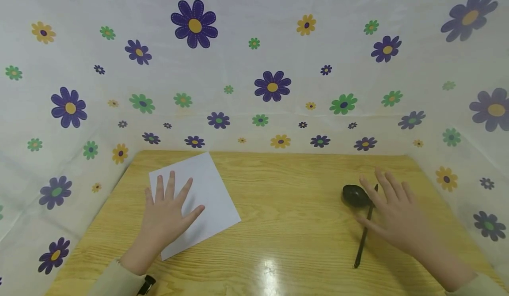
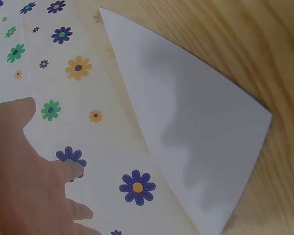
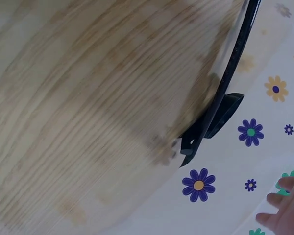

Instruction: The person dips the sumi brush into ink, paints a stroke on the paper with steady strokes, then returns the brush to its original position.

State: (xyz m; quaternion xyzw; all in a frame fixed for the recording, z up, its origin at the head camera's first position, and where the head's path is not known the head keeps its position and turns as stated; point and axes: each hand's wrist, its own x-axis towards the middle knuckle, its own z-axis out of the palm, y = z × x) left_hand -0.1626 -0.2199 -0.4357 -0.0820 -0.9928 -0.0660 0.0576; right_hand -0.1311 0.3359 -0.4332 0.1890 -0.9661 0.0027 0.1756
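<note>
My left hand (image 1: 164, 220) hovers over a white sheet of paper (image 1: 214, 199) with its fingers spread apart, and its shadow falls on the sheet. In the left wrist view that hand (image 2: 29, 188) holds nothing. At the right, my right hand (image 1: 401, 221) is spread beside a slim dark stick (image 1: 362, 243) with a pointed far end. A small glossy black oval thing (image 1: 353, 195), hollow like a dish, lies against the stick's upper part. The right wrist view shows the stick (image 3: 236, 58) crossing in front of the oval thing (image 3: 229, 113), with the fingers (image 3: 286, 205) apart from both.
A wood-grain table (image 1: 286, 216) carries everything. White cloth printed with flowers (image 1: 238, 66) rises behind the table and along both sides. Something black (image 1: 147, 284) shows at the left sleeve's cuff.
</note>
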